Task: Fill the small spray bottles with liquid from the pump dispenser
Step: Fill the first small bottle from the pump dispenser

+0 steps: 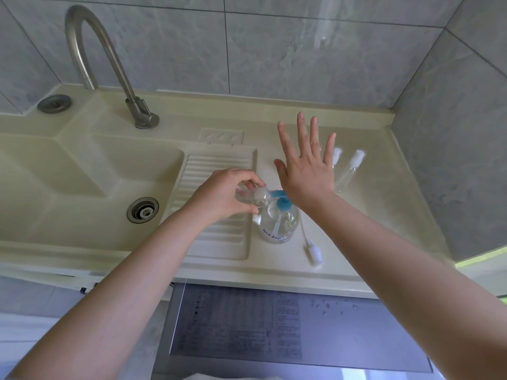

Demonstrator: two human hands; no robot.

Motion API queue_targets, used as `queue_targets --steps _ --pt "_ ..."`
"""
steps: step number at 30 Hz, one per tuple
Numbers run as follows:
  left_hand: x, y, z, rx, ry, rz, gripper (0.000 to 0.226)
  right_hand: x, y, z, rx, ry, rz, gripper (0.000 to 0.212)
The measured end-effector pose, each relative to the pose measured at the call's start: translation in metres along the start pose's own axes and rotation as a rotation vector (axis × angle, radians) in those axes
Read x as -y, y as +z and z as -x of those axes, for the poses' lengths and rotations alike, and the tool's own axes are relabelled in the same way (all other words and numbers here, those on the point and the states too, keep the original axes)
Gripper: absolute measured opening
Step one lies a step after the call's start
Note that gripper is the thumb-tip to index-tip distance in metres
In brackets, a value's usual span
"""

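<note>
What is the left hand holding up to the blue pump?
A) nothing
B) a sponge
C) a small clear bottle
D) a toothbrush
C: the left hand curls its fingers round a small clear bottle, with the bottle's mouth right at the blue spout of the pump dispenser, while the right hand is spread open above the pump.

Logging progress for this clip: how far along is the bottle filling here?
Done: one spray cap with tube lies off its bottle. In hand: left hand holds a small clear bottle at the pump dispenser spout; right hand, fingers spread, is over the blue pump head. Left: two capped spray bottles lie behind; their fill can't be judged.
</note>
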State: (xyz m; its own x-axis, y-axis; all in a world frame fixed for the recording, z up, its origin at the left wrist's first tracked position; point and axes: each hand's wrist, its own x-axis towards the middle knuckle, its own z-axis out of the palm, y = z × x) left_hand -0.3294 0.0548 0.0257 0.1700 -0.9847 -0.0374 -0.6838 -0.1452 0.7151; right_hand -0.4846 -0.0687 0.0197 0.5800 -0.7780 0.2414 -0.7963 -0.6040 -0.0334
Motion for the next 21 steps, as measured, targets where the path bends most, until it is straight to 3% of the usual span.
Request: queue_targets --steps 4,11,15,21 --pt "0.000 0.001 0.000 -0.001 -0.003 0.004 0.049 0.003 0.015 0.007 0.079 0.054 -0.084 0.060" --pt "0.001 0.000 0.001 -0.008 -0.007 0.021 0.049 -0.004 0.001 -0.003 0.017 0.036 -0.022 0.064" --pt "0.000 0.000 0.000 -0.005 -0.015 0.016 0.049 -0.006 0.013 0.003 0.126 0.114 -0.079 0.059" --pt "-0.002 0.000 0.001 -0.008 -0.006 0.034 0.049 -0.002 0.001 -0.001 -0.060 0.026 0.000 0.064"
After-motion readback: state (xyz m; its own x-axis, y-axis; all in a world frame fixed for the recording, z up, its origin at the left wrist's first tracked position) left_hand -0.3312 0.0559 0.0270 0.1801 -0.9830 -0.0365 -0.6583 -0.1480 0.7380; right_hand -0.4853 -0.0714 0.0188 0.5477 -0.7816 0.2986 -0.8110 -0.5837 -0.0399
